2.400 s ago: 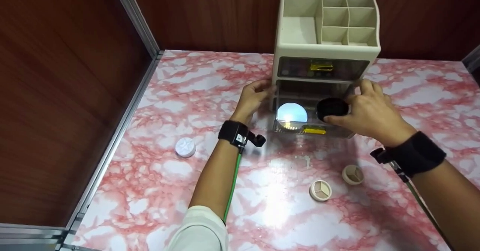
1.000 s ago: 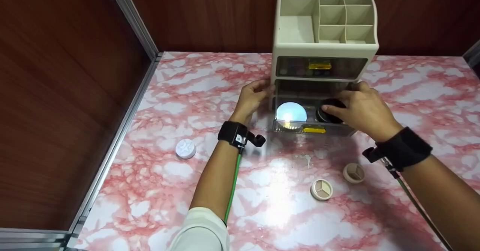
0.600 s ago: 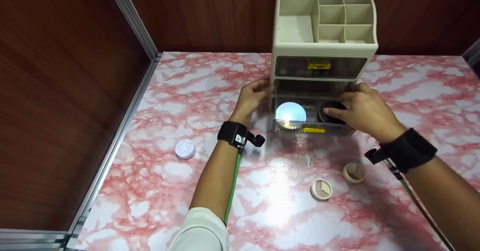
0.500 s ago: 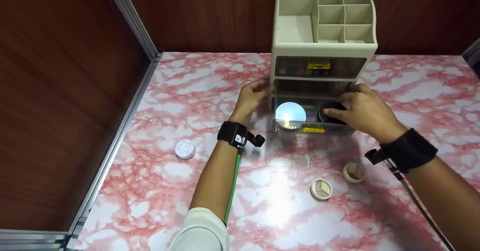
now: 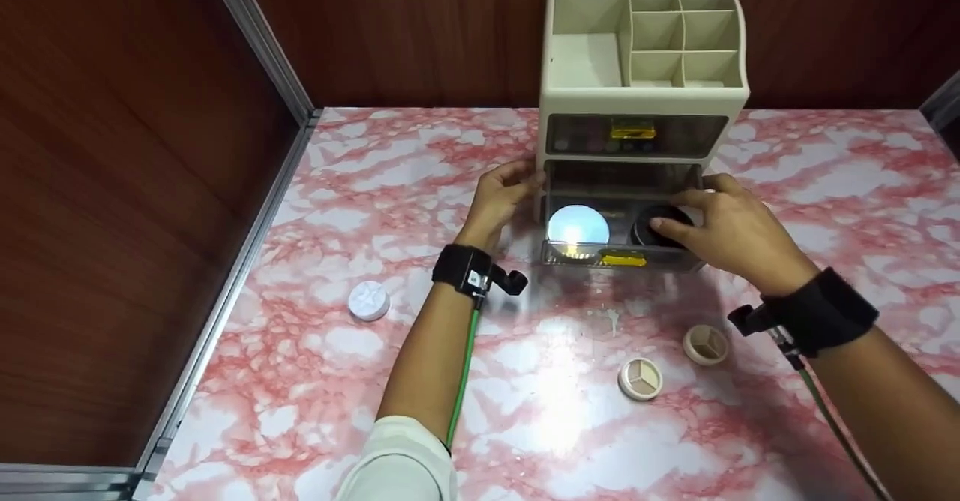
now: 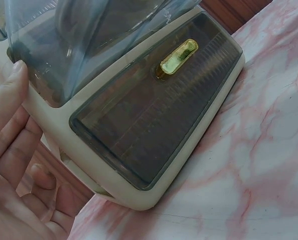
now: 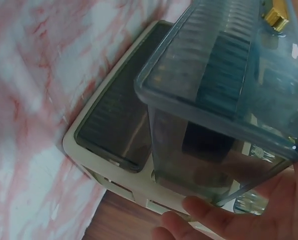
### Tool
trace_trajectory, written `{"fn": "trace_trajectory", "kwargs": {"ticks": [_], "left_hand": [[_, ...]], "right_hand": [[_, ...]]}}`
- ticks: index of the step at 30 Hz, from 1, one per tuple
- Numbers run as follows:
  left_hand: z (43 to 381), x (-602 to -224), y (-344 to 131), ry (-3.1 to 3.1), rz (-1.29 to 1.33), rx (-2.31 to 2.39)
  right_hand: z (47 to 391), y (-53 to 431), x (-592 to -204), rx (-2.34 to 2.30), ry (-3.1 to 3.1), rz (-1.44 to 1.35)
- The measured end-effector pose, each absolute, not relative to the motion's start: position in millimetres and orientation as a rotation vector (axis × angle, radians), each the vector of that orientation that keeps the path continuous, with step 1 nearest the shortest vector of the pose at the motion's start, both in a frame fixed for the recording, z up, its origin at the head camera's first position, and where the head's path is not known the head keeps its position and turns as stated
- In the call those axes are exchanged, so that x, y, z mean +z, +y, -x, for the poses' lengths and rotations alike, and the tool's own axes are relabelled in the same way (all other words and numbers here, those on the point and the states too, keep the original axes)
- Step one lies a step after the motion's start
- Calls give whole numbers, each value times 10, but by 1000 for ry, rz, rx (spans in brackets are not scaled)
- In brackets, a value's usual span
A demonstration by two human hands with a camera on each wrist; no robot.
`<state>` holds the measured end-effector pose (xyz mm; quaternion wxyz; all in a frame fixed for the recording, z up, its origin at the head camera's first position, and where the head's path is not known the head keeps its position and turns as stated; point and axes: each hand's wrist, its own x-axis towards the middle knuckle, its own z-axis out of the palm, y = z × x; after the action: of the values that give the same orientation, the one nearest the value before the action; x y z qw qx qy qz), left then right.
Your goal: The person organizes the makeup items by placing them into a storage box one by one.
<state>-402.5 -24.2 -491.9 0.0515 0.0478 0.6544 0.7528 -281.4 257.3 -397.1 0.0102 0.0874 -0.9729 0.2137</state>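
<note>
A cream makeup organizer (image 5: 645, 101) stands at the back, its clear middle drawer (image 5: 574, 261) pulled out. In the drawer, a shiny round disc (image 5: 577, 227) lies at the left and a black round container (image 5: 646, 232) at the right. My right hand (image 5: 739, 231) reaches over the drawer's right wall, thumb and index finger on the black container, other fingers outside the wall. My left hand (image 5: 499, 205) holds the organizer's left side; the left wrist view shows the thumb (image 6: 13, 87) at its front edge and the other fingers curled beside it.
Two small round three-part palettes, one nearer (image 5: 640, 379) and one farther (image 5: 706, 345), lie on the pink marbled table (image 5: 300, 411). A white round lidded jar (image 5: 368, 301) sits at the left. The upper drawer (image 5: 637, 136) is closed. Wooden panels (image 5: 420, 28) enclose the table.
My right hand has lowered the black container into the right of the drawer, its thumb shifting onto the top. My left hand has stayed on the organizer. The view has shifted slightly.
</note>
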Motion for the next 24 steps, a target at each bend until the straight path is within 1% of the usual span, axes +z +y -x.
{"fn": "trace_trajectory", "kwargs": {"ticks": [7,15,19,24], "left_hand": [[4025,-4881,-266,1936,-171,2308],[3962,-4729,-292,1872,-171,2322],[3920,-4565,-402,2026,-208,2322],[3823,-4238,-628,2233,-261,2346]], "right_hand": [[2753,2609,-4041,891,-2999,-198],[2659,2657,-4167,1265,-2848,-96],[2640,2726,-4201,1449,-2743,-97],[2657,2817,-4197,1608,-2528,-152]]}}
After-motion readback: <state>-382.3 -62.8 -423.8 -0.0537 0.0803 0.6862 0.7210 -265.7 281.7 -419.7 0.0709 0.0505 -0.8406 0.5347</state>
